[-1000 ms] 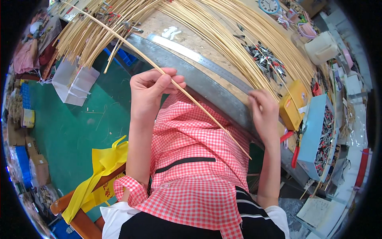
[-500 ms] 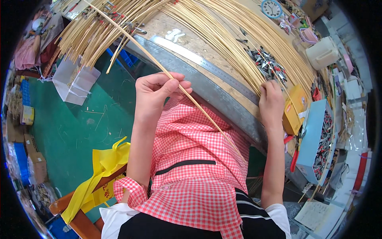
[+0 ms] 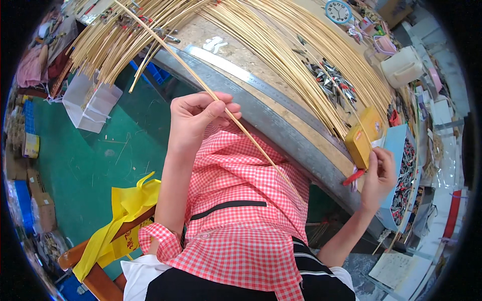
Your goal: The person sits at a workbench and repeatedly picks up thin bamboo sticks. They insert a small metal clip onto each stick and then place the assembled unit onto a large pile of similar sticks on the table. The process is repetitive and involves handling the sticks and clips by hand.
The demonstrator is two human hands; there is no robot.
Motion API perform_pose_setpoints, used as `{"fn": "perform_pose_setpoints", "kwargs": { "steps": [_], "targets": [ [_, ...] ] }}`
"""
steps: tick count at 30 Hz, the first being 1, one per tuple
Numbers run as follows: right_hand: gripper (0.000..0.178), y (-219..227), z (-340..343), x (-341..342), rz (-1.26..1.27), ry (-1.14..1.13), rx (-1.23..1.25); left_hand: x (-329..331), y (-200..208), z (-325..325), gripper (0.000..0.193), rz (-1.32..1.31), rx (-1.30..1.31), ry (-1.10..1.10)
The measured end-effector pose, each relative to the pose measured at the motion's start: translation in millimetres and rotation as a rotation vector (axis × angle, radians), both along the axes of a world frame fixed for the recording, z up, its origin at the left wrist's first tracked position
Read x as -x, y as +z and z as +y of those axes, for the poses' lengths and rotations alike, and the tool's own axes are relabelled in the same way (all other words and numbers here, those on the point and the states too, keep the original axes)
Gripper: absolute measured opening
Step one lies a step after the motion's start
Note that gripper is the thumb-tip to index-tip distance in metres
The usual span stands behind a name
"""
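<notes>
Pinching long thin pale-tan rod [image 3: 256,141] in L hand [image 3: 203,118], R hand [image 3: 380,176] out by boxes

L thumb + fingers closed on the rod. It slants from upper L, across the table's dark-grey metal edge strip [image 3: 281,133], to lower R, tip in front of the red-and-white checked cloth apron [image 3: 241,175]; can't tell if tip touches cloth. R fingers curled, tips at lower end of a 2nd thin tan rod [image 3: 362,126] crossing a yellow box [image 3: 357,146]; can't tell if gripping or just touching.

Edges: grey strip runs diag., upper L to lower R, passing nr L fingertips. Flat silver metal ruler [image 3: 221,61] lies alongside. Beyond: long bundle of tan rods [image 3: 281,55], w/ pile of small black-and-red clips [image 3: 331,83] at its R.

Room: tight for R hand, btwn yellow box and open light-blue box [image 3: 395,140] holding more clips. Wide gap btwn hands, over apron + strip. Smooth green floor [image 3: 100,165] spreads L of L forearm, to white open-topped box [image 3: 90,105] and bright-yellow cloth bag [image 3: 133,198].
</notes>
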State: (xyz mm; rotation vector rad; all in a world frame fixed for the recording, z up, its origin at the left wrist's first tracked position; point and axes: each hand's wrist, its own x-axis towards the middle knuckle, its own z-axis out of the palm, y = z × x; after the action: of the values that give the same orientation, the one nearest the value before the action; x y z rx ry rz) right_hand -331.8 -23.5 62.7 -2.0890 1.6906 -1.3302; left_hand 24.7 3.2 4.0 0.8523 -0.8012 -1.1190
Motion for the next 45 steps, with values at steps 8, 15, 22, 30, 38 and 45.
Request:
{"fn": "perform_pose_setpoints", "kwargs": {
  "steps": [8,15,22,30,38,45],
  "targets": [
    [0.007,36,27,22,-0.067,-0.027,0.129,4,2,-1,0.015,0.014,0.008,-0.005],
    [0.011,-15,46,-70,-0.187,0.326,-0.148,9,6,4,0.02,-0.013,0.045,0.094],
    [0.009,-27,45,-81,-0.157,0.398,-0.268,-4,6,4,0.015,0.048,0.06,0.143],
    [0.009,-22,41,-75,0.018,0.503,-0.338,-5,7,4,0.016,0.074,0.056,0.08],
    [0.015,-10,31,-104,0.042,0.662,-0.273,14,9,7,0.016,0.018,0.033,0.006],
    [0.008,-1,29,-117,0.087,0.727,-0.292,15,27,14,0.016,-0.005,-0.056,-0.042]
  ]
}}
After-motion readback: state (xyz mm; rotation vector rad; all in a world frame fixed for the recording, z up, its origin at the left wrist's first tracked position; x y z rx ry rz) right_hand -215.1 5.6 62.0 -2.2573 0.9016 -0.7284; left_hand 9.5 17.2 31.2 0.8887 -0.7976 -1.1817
